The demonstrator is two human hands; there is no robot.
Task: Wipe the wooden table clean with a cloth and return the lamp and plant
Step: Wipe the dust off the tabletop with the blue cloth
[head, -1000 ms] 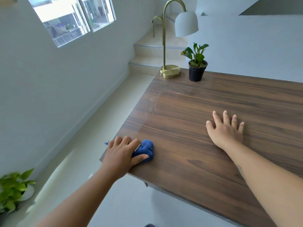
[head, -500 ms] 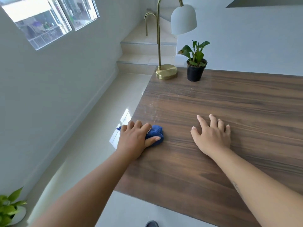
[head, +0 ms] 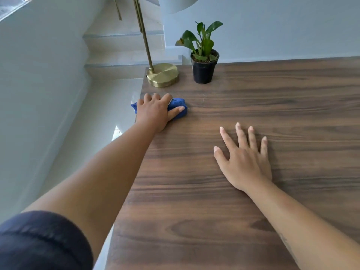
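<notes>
Hands first: the left hand [head: 155, 112] lies knuckles-up on a bunched blue cloth [head: 178, 106], fingers curled over it and thumb laid along its near side, pressing it onto the wooden table [head: 194, 211] right at the table's left edge. The right hand [head: 243, 162] rests flat on the wood nearer the person, fingers spread and holding nothing, well apart from the left. By my reading the wiping is under way and not finished. The cloth sits just in front of the lamp [head: 162, 75], whose brass base stands at the far left corner, with the plant [head: 203, 69] in its black pot just beside it to the right. Both are upright on the table, so the patch beneath them looks unwiped, and the returning step seems not yet done. Whether that corner is their proper place or only where they were set aside, I cannot tell. A few pale specks show on the wood just beyond the cloth, too small to say if they are dust or glare. Most of the cloth is hidden under the left hand; only its right end and a tip past the table edge show. The lamp's stem and its shade [head: 175, 4] are cut off by the top of the view, the table's right side and near edge run out of view, and a dark sleeve [head: 39, 242] fills the lower left corner.
</notes>
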